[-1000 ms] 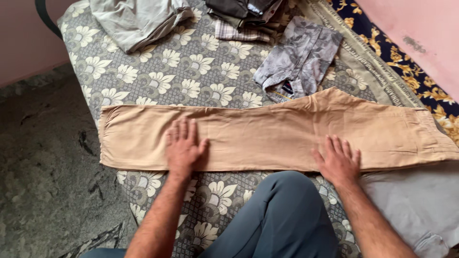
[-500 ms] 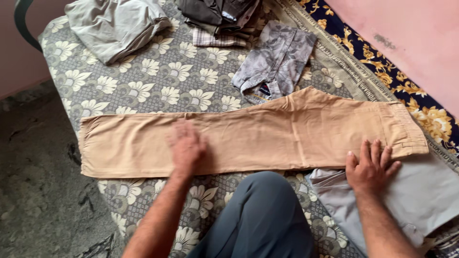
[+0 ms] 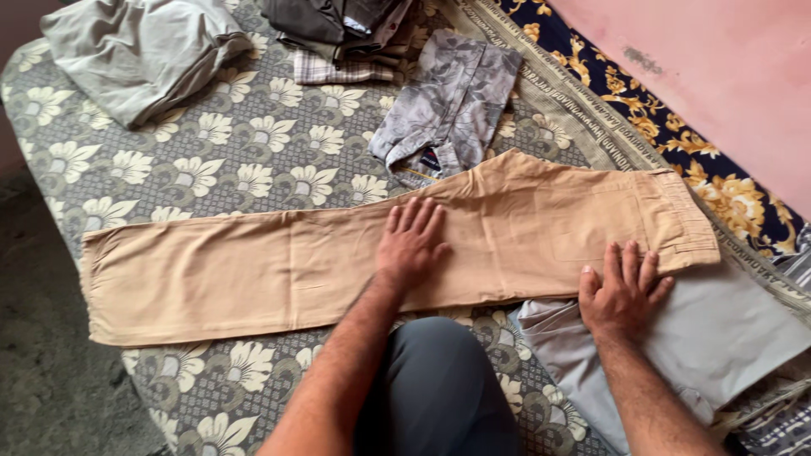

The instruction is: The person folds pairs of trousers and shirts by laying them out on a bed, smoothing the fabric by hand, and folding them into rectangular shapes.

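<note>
Two hands lie flat and open on tan trousers [image 3: 279, 266], fingers spread, gripping nothing. The left hand [image 3: 411, 241] presses palm-down on the middle of the trousers, about where the leg widens toward the seat. The right hand [image 3: 621, 291] rests well apart from it, its fingers on the lower edge near the waistband and its palm over a pale grey garment [image 3: 718, 346] that lies just under and beyond that edge.

The trousers are folded leg on leg and stretched across a floral bedspread [image 3: 253, 160], the cuff end far out past the left hand, the waistband just beyond the right hand's fingertips. Between the two forearms rises the person's knee [image 3: 431, 388] in blue-grey cloth, close below the trousers' near edge.

Just ahead of the left hand, touching the trousers' far edge, sits a folded grey patterned shirt [image 3: 452, 105]. Farther ahead lies a pile of dark clothes [image 3: 338, 21] over a checked piece. Far ahead and to the left of the left hand is a crumpled light grey garment [image 3: 135, 55]. Beyond the right hand runs a navy and gold cloth [image 3: 676, 139] along a pink wall [image 3: 726, 76].
</note>
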